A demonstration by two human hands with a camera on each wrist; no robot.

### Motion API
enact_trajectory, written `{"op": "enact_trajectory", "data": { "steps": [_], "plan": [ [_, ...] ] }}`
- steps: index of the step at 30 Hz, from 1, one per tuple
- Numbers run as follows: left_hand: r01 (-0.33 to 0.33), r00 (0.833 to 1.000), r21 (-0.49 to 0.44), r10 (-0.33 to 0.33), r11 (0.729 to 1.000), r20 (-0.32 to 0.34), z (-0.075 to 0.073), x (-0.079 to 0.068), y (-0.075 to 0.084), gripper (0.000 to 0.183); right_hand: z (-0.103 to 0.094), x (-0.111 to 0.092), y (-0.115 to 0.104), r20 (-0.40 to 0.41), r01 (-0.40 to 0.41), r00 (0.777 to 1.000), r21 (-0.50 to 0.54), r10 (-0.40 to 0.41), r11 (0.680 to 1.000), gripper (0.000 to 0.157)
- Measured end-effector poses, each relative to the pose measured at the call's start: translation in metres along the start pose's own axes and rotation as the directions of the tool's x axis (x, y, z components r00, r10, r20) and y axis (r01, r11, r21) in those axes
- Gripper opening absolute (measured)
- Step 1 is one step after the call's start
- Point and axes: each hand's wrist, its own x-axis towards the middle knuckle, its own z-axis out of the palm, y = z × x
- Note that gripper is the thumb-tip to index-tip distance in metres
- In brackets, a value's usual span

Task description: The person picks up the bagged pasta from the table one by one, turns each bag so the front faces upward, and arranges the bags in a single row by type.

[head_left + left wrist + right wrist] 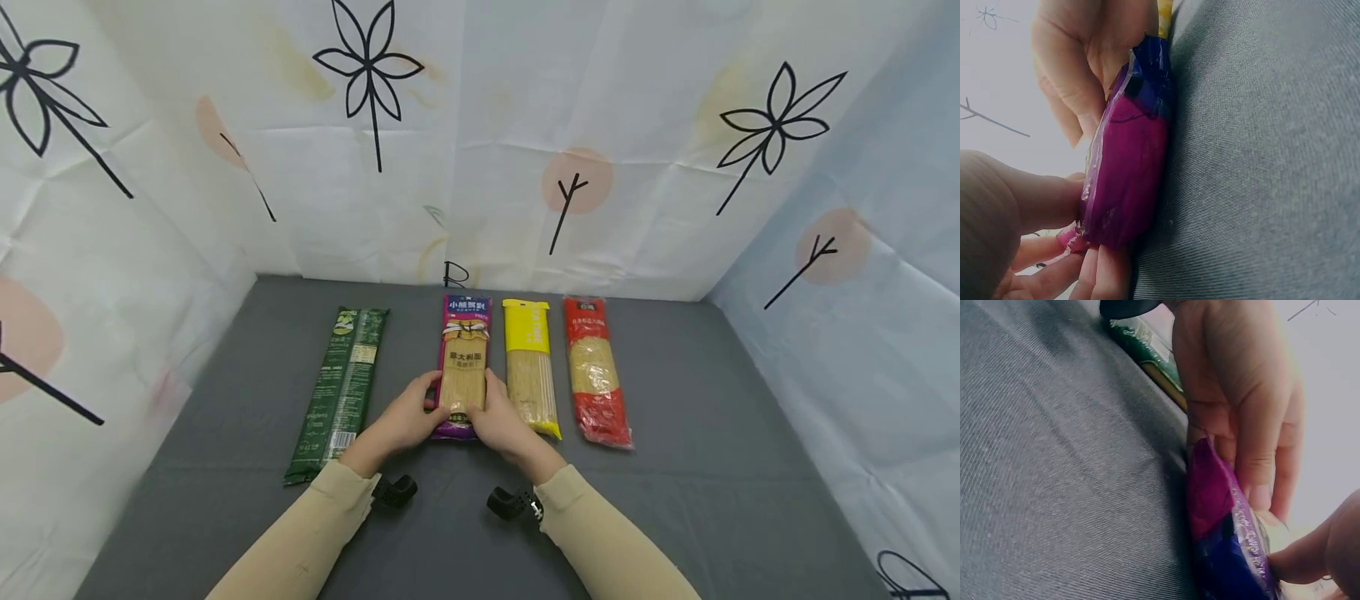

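A purple and blue packet of spaghetti lies flat on the grey cloth, its near end between both hands. On its left edge, my left hand grips with the thumb on top and fingers at the side. My right hand holds the right edge the same way, thumb on the front face. In the left wrist view the packet's purple end shows close up, resting on or just above the cloth; the right wrist view shows its purple and blue end between the hands.
Left of the hands lies a green pasta packet, tilted. To the right are a yellow pasta packet and a red one. The grey cloth meets white patterned curtains at the back and sides.
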Motion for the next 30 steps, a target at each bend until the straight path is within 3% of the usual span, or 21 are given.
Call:
{"op": "enact_trajectory", "data": {
  "steps": [14,25,30],
  "plan": [
    [-0.01,1.0,0.114,0.012,0.993,-0.021,0.0018,-0.0003,-0.0027,0.066,0.0004,-0.0013,0.0031,0.017,0.006,1.0,-0.021,-0.006,1.0,0.075],
    [0.007,0.999,0.09,-0.003,0.996,-0.04,0.0052,-0.0026,-0.0068,0.067,0.0021,-0.0047,0.0045,0.012,-0.002,1.0,-0.014,0.002,1.0,0.074],
    [0.007,0.998,0.095,-0.001,0.995,-0.063,0.0054,-0.0038,-0.0065,0.064,0.0043,-0.0075,0.0042,-0.036,-0.002,0.999,-0.019,0.001,1.0,0.072]
  ]
}}
